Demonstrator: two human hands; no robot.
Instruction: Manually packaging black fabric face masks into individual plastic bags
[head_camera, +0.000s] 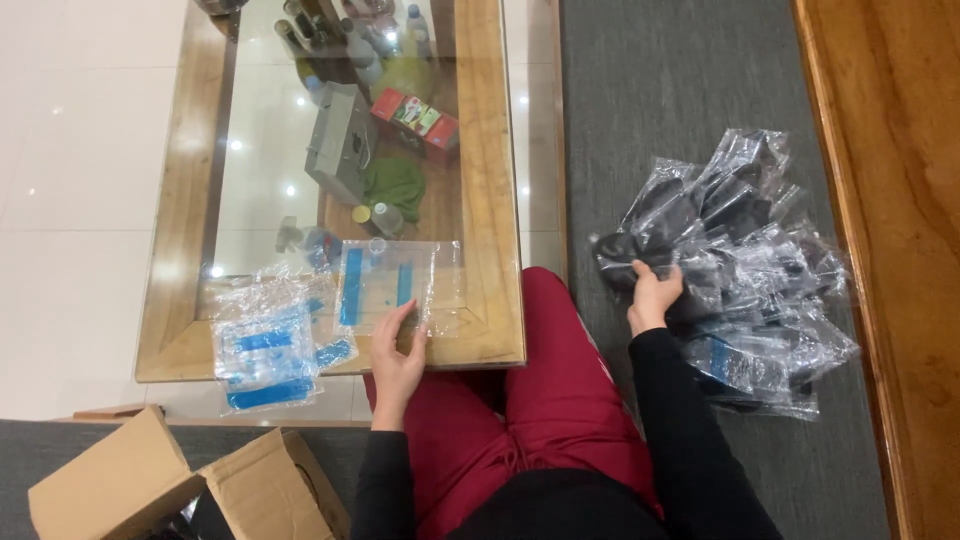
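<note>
My left hand (397, 355) rests on the near edge of a glass-topped wooden table (495, 200), fingers spread on a clear plastic bag with blue strips (385, 283). A pile of similar clear bags with blue strips (265, 345) lies to its left. My right hand (653, 293) reaches out to the right over the grey couch seat (640, 90) and closes on a dark item (640, 245) at the edge of a heap of dark items in clear bags (745, 270).
An open cardboard box (180, 490) stands at the lower left. Under the glass lie a grey box (340, 140), a red carton (415, 118), a green cloth (397, 183) and bottles. A wooden ledge (890, 200) borders the couch on the right.
</note>
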